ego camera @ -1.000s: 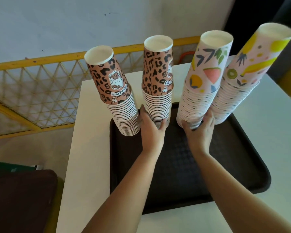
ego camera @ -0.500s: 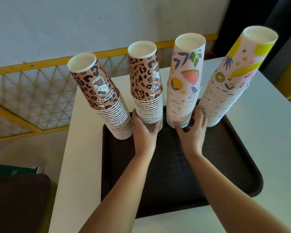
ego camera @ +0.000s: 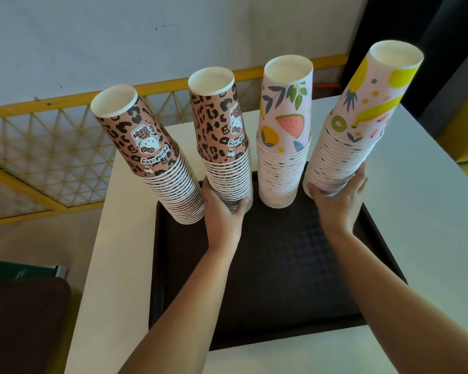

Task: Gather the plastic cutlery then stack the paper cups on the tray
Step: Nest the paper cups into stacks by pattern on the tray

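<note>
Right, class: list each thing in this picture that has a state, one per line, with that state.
Left leopard stack: upside down, leaning, on tray, untouched.
Second leopard stack: upside down, left hand grips its base.
Watermelon stack: upside down, on tray, untouched.
Banana stack: upside down, leaning, right hand grips its base.
Tray: flat on table.

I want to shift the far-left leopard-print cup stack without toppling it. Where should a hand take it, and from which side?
Grip the leopard stack low, around its wide bottom rims, coming from the near side as the left hand does on its neighbour. It is tall and flares downward, so a high grip would probably lift off only the top cups or tip it. Its left side, facing the tray edge, is free.
</note>
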### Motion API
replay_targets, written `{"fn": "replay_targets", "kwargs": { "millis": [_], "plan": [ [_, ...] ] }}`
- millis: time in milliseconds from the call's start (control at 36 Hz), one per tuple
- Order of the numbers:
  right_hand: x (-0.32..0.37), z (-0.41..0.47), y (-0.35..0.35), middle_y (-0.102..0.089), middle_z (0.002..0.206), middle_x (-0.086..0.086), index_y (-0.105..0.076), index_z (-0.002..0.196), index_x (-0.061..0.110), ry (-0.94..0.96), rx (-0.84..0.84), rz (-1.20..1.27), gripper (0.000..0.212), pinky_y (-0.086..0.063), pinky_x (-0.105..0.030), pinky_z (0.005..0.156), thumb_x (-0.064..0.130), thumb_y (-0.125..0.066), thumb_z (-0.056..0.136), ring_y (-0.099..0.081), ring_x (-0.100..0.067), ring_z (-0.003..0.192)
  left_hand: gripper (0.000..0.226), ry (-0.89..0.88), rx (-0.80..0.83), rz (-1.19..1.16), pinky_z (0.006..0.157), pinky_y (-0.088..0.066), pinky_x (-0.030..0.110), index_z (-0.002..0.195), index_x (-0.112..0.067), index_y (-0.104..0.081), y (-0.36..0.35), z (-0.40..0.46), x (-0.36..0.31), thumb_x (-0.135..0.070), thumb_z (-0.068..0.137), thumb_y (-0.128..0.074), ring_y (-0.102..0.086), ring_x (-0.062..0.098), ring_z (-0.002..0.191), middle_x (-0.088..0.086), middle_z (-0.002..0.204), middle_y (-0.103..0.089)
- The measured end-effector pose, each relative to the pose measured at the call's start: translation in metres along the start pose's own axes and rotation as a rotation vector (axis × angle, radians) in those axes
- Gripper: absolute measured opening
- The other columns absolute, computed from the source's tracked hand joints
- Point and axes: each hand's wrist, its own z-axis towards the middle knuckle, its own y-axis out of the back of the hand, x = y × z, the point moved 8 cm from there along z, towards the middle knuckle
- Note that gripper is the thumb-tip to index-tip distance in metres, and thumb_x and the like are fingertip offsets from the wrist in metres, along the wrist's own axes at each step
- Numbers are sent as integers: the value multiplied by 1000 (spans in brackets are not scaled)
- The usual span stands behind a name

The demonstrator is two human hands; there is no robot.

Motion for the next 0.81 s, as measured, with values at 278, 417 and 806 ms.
{"fn": "replay_targets", "kwargs": {
  "millis": [278, 417, 806],
  "plan": [
    [-1, 2, 0, -34, 147, 2, -20, 146, 24, 6, 45, 82, 98, -32, -24, 96, 24, -80, 68, -36, -17, 132, 80, -12, -8, -17, 105, -27, 16, 139, 1, -31, 2, -2, -1, -16, 75, -77, -39, 23, 132, 13, 139, -43],
    [-1, -17, 6, -31, 138, -12, -31, 136, 14, 30, -77, 23, 84, -38, -35, 101, 20, -79, 67, -40, -25, 122, 82, -7, -13, -15, 108, -29, 22, 140, 0, -30, 1, -1, -2, -16, 75, -77, -39, 23, 133, 12, 140, -41],
    [29, -48, -53, -36, 145, -4, -25, 143, 12, 144, 293, 37, 88, -25, -24, 107, 27, -76, 73, -30, -19, 136, 82, 48, -65, -17, 106, -31, 24, 138, 0, -33, -1, -1, -1, -17, 72, -79, -41, 24, 130, 14, 138, -44]
  ]
}}
